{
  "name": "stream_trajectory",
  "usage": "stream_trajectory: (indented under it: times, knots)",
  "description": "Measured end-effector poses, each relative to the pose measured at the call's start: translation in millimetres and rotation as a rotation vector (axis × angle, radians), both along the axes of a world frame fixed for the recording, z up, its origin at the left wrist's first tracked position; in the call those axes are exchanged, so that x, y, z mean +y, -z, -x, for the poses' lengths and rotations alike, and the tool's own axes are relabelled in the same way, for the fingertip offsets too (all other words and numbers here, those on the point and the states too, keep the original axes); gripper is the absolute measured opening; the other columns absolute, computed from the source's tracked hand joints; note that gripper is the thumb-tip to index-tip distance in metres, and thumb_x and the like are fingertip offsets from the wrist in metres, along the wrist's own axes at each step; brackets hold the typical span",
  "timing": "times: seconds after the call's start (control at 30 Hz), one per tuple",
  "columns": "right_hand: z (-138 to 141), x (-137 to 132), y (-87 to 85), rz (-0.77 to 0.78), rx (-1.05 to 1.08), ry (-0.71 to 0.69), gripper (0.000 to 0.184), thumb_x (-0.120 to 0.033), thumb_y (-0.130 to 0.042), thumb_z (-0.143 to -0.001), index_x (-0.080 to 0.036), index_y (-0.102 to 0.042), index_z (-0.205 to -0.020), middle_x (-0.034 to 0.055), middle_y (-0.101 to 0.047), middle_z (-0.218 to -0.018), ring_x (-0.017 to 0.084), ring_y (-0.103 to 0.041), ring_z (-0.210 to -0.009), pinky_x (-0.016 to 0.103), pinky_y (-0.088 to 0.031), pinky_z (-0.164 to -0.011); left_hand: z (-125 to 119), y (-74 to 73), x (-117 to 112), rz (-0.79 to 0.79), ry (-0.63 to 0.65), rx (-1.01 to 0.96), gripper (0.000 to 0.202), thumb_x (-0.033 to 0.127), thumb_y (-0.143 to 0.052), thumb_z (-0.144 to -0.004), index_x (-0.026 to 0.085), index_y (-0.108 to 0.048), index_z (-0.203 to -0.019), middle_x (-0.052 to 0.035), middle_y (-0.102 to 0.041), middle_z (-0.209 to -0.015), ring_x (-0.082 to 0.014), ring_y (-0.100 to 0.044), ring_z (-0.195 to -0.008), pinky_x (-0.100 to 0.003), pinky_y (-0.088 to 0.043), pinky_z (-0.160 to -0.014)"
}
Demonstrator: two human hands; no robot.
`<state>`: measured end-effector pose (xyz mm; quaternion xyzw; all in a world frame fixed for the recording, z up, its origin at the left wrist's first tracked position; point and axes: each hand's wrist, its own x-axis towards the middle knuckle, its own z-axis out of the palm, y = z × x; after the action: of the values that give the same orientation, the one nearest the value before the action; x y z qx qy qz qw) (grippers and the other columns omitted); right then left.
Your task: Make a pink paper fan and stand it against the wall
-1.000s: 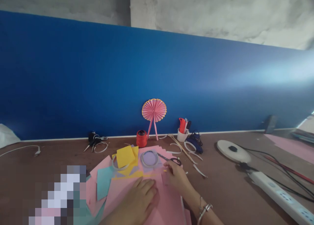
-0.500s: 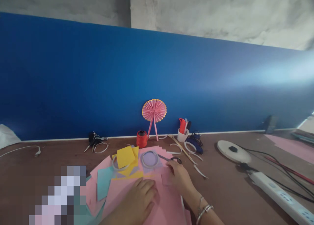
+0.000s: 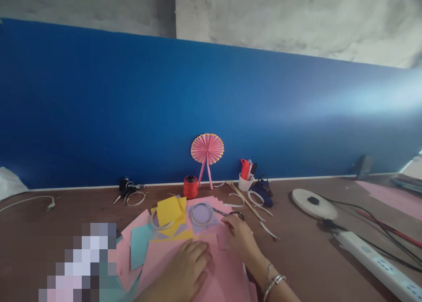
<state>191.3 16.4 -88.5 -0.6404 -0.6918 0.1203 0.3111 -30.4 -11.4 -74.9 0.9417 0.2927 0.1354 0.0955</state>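
Note:
My left hand [image 3: 189, 267] lies flat, fingers stretched out, on a large sheet of pink paper [image 3: 165, 258]. Curled at the upper right of that sheet is my right hand [image 3: 240, 236], its thumb and fingers closed on a smaller piece of pink paper [image 3: 223, 240]; the grip is partly hidden. Just beyond these fingers lie scissors [image 3: 237, 214] with dark handles. Above the sheet are yellow paper squares [image 3: 169, 211] and a roll of clear tape [image 3: 201, 204] on purple paper. Teal paper [image 3: 139, 245] shows at the left.
A pink folded-paper fan [image 3: 207, 149] leans on the blue partition [image 3: 132, 95], with a red spool [image 3: 190, 187] beside it. Also present are a white pen cup [image 3: 244, 182], keys [image 3: 127, 188], thin strips [image 3: 268, 230], a round white lid-like disc [image 3: 305, 204] and a power strip [image 3: 369, 253].
My right hand has shifted very slightly, its fingertips a little to the left. My left hand and the papers stay where they were.

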Motion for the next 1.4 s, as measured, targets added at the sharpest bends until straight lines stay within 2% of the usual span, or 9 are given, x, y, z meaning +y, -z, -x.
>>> stream_trajectory:
  times: [0.3,0.47,0.6,0.73,0.83,1.0,1.17,1.33,1.4]
  knots:
    - [26,9,-13.6,-0.074,-0.274,-0.187,0.036,-0.006,-0.044,-0.082,-0.021,-0.069,-0.102,0.0099,-0.065,-0.110,0.025,-0.053,-0.101,0.037,-0.039,-0.086,-2,-8.0,-3,-0.003,-0.011,-0.063,0.026,0.021,-0.049,-0.089,0.017,-0.060,-0.112,-0.0072,-0.064,-0.113,-0.0222,-0.056,-0.103,-0.037,-0.043,-0.097]
    - [37,22,-22.7,-0.056,-0.422,-0.260,0.022,-0.007,-0.050,-0.080,-0.018,-0.069,-0.084,0.0109,-0.064,-0.113,0.028,-0.051,-0.104,0.040,-0.036,-0.084,-2,0.4,-1,0.006,-0.011,-0.129,0.023,0.020,-0.046,-0.089,0.019,-0.062,-0.106,-0.0072,-0.066,-0.104,-0.0216,-0.058,-0.094,-0.037,-0.047,-0.089]
    - [42,21,-31.1,-0.133,-0.248,-0.247,0.015,-0.009,-0.050,-0.082,-0.017,-0.062,-0.085,0.0070,-0.067,-0.093,0.023,-0.056,-0.092,0.037,-0.036,-0.083,0,11.4,6,0.039,-0.154,-0.330,0.029,0.016,-0.046,-0.086,0.020,-0.059,-0.111,-0.0091,-0.066,-0.109,-0.0224,-0.060,-0.100,-0.038,-0.049,-0.090]
    - [53,11,-34.2,-0.229,-0.060,-0.223,0.012,-0.010,-0.048,-0.083,-0.019,-0.055,-0.081,0.0035,-0.064,-0.078,0.019,-0.056,-0.078,0.033,-0.039,-0.079,3,14.5,16,-0.052,-0.399,-0.586,0.051,0.012,-0.041,-0.086,0.022,-0.037,-0.136,-0.0135,-0.054,-0.130,-0.0252,-0.050,-0.122,-0.046,-0.044,-0.100]
    - [62,4,-34.6,-0.259,-0.006,-0.225,0.012,-0.011,-0.046,-0.084,-0.020,-0.054,-0.079,0.0031,-0.062,-0.076,0.019,-0.055,-0.078,0.030,-0.040,-0.074,5,14.3,20,-0.054,-0.410,-0.625,0.058,0.011,-0.042,-0.086,0.025,-0.030,-0.141,-0.0126,-0.048,-0.137,-0.0254,-0.045,-0.128,-0.047,-0.043,-0.102]
    - [70,3,-33.8,-0.259,-0.011,-0.237,0.013,-0.010,-0.048,-0.082,-0.020,-0.054,-0.076,0.0012,-0.061,-0.071,0.017,-0.054,-0.074,0.029,-0.039,-0.072,8,17.4,22,-0.027,-0.381,-0.609,0.059,0.008,-0.044,-0.082,0.025,-0.038,-0.139,-0.0114,-0.051,-0.135,-0.0253,-0.047,-0.126,-0.046,-0.043,-0.103]
    - [68,4,-31.5,-0.253,-0.024,-0.231,0.013,-0.010,-0.048,-0.082,-0.020,-0.055,-0.078,0.0013,-0.062,-0.071,0.017,-0.055,-0.074,0.029,-0.039,-0.073,9,12.8,23,-0.033,-0.381,-0.663,0.043,0.012,-0.043,-0.085,0.024,-0.052,-0.125,-0.0096,-0.059,-0.124,-0.0229,-0.054,-0.117,-0.043,-0.046,-0.099]
    - [69,0,-36.9,-0.251,-0.074,-0.264,0.012,-0.011,-0.048,-0.083,-0.021,-0.055,-0.081,0.0012,-0.063,-0.072,0.018,-0.056,-0.074,0.030,-0.039,-0.076,9,4.3,26,-0.020,-0.480,-0.739,0.012,0.021,-0.050,-0.087,0.023,-0.062,-0.089,-0.0074,-0.063,-0.105,-0.0225,-0.059,-0.104,-0.040,-0.050,-0.091]
    - [70,-2,-40.5,-0.249,-0.110,-0.295,0.014,-0.010,-0.046,-0.084,-0.021,-0.055,-0.083,0.0008,-0.062,-0.072,0.017,-0.055,-0.072,0.031,-0.040,-0.078,11,1.2,28,-0.037,-0.511,-0.743,0.011,0.024,-0.052,-0.086,0.022,-0.060,-0.078,-0.0061,-0.063,-0.098,-0.0223,-0.060,-0.100,-0.039,-0.050,-0.087]
